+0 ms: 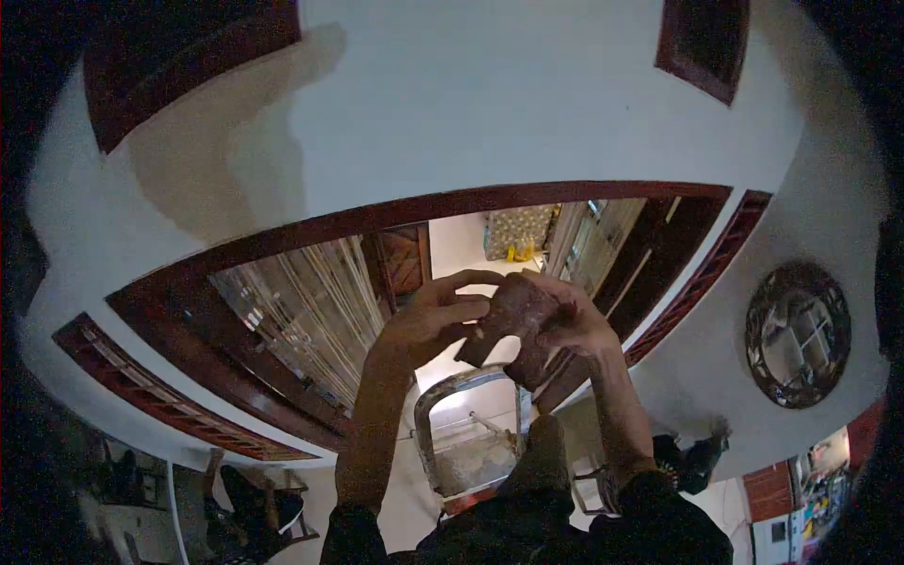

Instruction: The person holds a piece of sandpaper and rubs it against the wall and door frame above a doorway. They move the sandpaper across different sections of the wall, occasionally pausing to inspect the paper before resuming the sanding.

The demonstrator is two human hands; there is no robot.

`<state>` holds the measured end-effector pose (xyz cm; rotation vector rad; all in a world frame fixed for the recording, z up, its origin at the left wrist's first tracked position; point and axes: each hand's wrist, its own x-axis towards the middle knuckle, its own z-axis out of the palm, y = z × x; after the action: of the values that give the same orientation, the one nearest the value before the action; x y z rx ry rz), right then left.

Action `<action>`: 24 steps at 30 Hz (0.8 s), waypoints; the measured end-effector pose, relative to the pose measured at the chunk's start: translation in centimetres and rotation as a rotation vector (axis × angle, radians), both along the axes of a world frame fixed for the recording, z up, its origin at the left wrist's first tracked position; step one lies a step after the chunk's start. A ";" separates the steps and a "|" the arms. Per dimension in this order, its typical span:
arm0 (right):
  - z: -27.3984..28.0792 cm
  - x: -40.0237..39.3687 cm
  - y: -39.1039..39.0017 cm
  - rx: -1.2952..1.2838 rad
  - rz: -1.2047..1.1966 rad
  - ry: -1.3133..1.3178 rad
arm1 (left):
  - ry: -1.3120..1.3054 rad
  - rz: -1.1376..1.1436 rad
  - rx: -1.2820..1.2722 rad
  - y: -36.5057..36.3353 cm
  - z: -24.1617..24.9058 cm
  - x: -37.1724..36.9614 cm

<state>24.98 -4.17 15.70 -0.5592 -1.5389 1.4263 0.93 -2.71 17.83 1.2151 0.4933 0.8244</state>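
A dark reddish-brown piece [524,315], uneven in outline, is held up in front of me between both hands; I cannot tell its kind. My right hand [582,325] grips its right side, thumb pressed in near the middle. At its left edge, the curved fingers of my left hand [428,320] close on it. A dark flat strip [476,351] shows just below my left fingertips. Beneath my hands stands a worn, pale-framed seat-like thing [471,428] with rounded corners, close to my legs.
A wide dark-wood doorway [499,196] opens ahead, with folded slatted door panels [306,306] on its left. Beyond it is a patterned cloth [520,234]. A round ornate-framed mirror [799,334] hangs on the right wall. Other people's legs [250,499] show at lower left.
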 end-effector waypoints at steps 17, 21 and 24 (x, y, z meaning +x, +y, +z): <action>-0.8 3.8 -2.3 -0.115 -0.450 0.095 | 0.249 0.402 0.413 2.2 -0.9 0.0; -2.3 3.7 -1.7 -0.172 -0.475 0.247 | 0.141 0.446 0.412 1.7 -2.0 0.2; -2.9 3.3 -1.8 -0.159 -0.373 0.294 | 0.208 0.476 0.411 0.5 -0.9 0.3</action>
<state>28.27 -5.93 12.78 -0.6597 -1.0338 1.2801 1.21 -2.25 16.97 1.6008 0.8305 1.2525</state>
